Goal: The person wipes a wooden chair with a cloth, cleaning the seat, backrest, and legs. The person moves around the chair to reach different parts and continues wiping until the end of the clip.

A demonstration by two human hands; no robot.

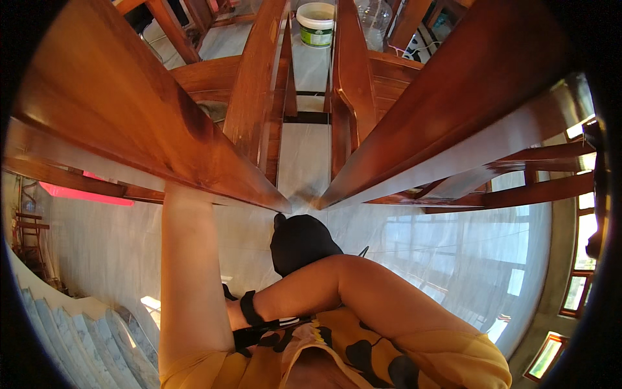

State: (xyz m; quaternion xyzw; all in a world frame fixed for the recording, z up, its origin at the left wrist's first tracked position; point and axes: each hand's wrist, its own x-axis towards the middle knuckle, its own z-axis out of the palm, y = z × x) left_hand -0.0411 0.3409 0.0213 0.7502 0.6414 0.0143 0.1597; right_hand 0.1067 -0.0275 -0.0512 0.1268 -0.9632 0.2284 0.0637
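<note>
My left arm (189,272) reaches forward beneath a varnished wooden board (160,112); the left hand is out of view behind that wood. My right arm is bent across my body, a black band (250,309) around its wrist. Only the near part of my right hand (235,313) shows, beside the left forearm, which hides its fingers. A small black thing (228,291) sticks out near that hand; what it is cannot be told. Facing the first board is a second varnished board (437,97). Between their lower ends and my right forearm is a rounded black fabric shape (301,243).
More wooden furniture parts (257,92) stand ahead. Behind them are a white bucket (316,17) with a green label and a clear plastic bottle (374,22). A pink object (87,190) lies at left, above marble stairs (82,340). Shiny tiled floor (413,248) reflects windows on the right.
</note>
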